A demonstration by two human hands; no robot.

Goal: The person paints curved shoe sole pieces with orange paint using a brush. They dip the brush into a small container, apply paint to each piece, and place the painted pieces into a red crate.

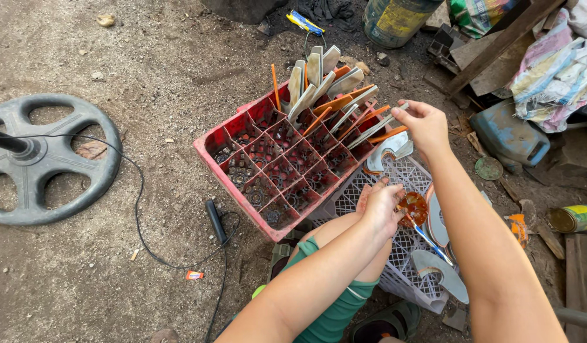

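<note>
Right hand (425, 124) fingers pinch a flat metal piece (377, 127) over the red crate (242, 184) (back cells), left hand (382, 206) cups an orange tub (413, 208); seating step, next needs a free cell.

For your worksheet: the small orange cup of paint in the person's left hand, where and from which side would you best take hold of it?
Grip the orange cup around its outer wall, coming from the side, and keep it upright. Its mouth is open and faces up with dark liquid inside, and a blue-handled brush leans out over the rim. The left hand holds it from the side.
</note>
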